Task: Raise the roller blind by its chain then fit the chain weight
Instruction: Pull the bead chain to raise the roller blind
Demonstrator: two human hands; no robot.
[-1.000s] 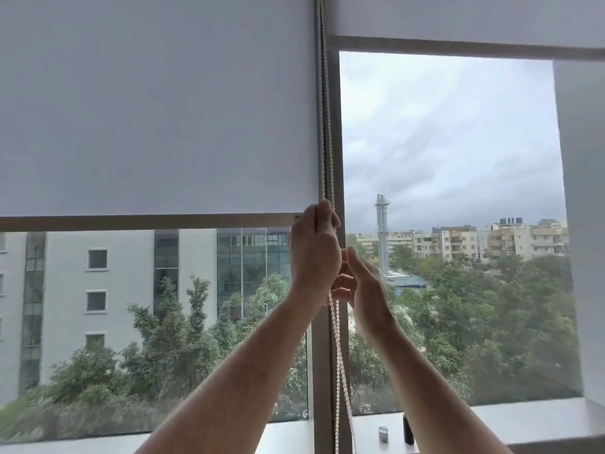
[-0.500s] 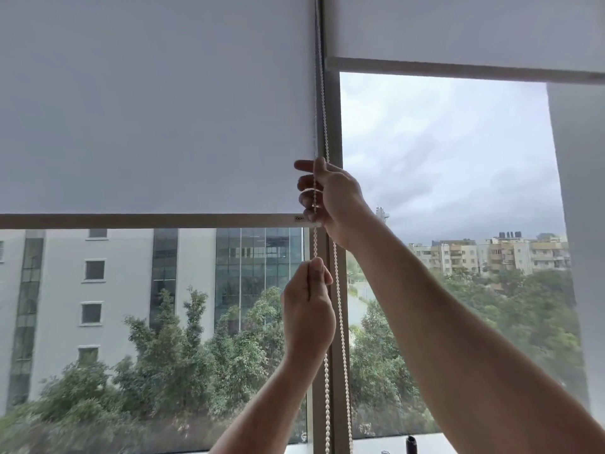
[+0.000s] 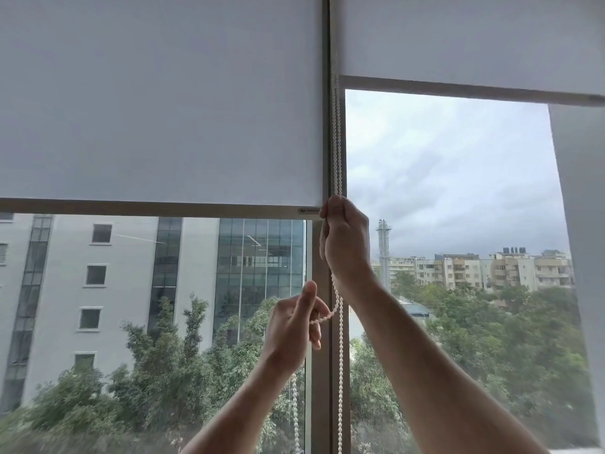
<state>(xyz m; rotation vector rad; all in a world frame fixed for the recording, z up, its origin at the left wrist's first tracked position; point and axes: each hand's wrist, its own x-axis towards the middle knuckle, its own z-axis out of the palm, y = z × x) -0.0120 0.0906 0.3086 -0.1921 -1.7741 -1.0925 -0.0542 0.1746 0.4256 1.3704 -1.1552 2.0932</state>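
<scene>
The white bead chain (image 3: 337, 142) hangs along the window mullion between two grey roller blinds. My right hand (image 3: 343, 244) is closed around the chain just beside the bottom bar (image 3: 157, 208) of the left blind (image 3: 157, 99). Lower down, my left hand (image 3: 293, 326) pinches a slack strand of the chain that curves left from the mullion, and more chain hangs below it. The right blind (image 3: 458, 37) sits higher, its bottom bar near the top of the pane. No chain weight is in view.
The mullion (image 3: 322, 371) runs down between the two panes. A wall edge (image 3: 582, 224) bounds the window at the right. Outside are buildings and trees.
My right hand has come down the chain from above the left blind's bottom bar to level with it. My left hand dropped lower and drew a strand of chain off to the left.
</scene>
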